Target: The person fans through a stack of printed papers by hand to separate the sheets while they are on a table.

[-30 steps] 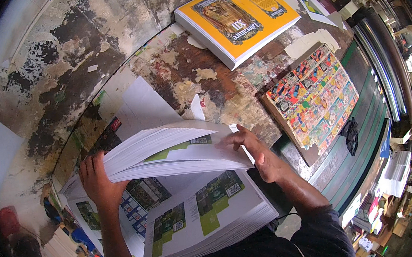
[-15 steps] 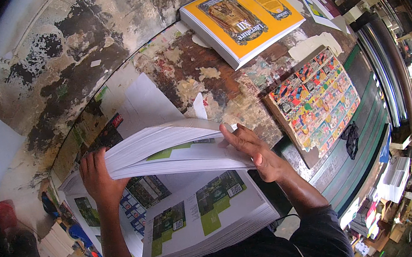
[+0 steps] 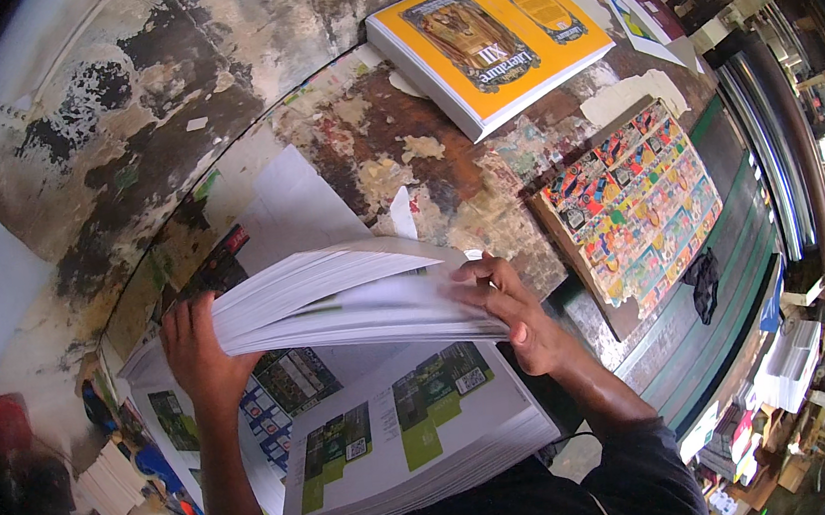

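Note:
A thick stack of printed sheets (image 3: 358, 308) is held up in a bowed, fanned shape between my hands. My left hand (image 3: 203, 345) is closed round its left end. At the right end, my right hand (image 3: 514, 312) has its fingers bent over the sheets and its thumb by the near edge; the fingertips are slightly blurred. Below the held sheets, close to my body, lies a second thick stack (image 3: 405, 474) topped by a white sheet with green and dark printed covers. More printed sheets (image 3: 295, 385) show partly between my forearm and that stack.
A stack of yellow covers (image 3: 557, 51) lies at the far side of the worn wooden table (image 3: 435, 185). A board covered in colourful pictures (image 3: 638, 204) is at the right, with a black cloth (image 3: 705, 285) beside it. Loose white paper (image 3: 297, 209) lies beyond my hands.
The right fingers have shifted along the sheet edges, and the gap that showed a green print has mostly closed as sheets dropped. My left hand keeps its hold, nearly unmoved.

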Motion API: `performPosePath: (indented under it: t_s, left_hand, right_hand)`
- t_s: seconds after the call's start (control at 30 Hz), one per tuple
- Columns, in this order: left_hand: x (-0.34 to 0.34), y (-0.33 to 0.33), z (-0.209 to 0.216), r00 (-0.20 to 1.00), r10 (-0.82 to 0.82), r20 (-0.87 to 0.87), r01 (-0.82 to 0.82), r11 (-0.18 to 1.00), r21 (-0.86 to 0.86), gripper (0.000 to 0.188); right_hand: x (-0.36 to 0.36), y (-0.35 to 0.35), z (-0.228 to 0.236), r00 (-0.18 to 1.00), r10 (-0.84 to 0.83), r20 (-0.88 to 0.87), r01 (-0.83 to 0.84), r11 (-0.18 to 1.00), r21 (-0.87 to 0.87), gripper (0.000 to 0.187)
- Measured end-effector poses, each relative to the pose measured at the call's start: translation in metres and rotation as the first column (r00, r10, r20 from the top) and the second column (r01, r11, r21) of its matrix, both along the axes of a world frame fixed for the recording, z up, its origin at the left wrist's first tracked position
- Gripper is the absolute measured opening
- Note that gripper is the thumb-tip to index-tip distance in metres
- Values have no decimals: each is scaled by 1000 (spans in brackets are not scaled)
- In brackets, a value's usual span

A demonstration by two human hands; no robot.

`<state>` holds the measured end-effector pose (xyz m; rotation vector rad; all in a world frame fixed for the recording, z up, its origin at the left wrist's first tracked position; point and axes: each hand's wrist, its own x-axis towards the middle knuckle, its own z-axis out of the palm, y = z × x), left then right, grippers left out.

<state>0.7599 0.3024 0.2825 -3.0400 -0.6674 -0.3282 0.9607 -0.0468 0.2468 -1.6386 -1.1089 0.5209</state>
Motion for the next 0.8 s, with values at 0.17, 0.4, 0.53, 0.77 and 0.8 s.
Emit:
performPosePath:
  t_s: [0.17, 0.4, 0.53, 0.77, 0.8]
  left_hand:
    - [0, -1, -2, 1000, -5, 3, 4, 999, 53, 86]
    - [-4, -4, -1, 1000, -6, 0, 6, 999, 47, 85]
    - [-9, 0, -10, 999, 38, -21, -37, 999, 33, 88]
    - [-7, -1, -8, 999, 47, -27, -47, 999, 18, 88]
    - [-5, -2, -7, 999, 34, -14, -34, 999, 19, 87]
  right_hand:
    - [6, -3, -7, 996, 57, -76, -58, 998, -16, 102]
    - [19, 8, 12, 984, 112, -138, -122, 991, -62, 105]
    - [16, 6, 13, 991, 119, -53, -123, 991, -62, 101]
    - [10, 4, -2, 995, 84, 53, -84, 996, -4, 100]
    - [10, 3, -3, 995, 91, 48, -90, 996, -19, 100]
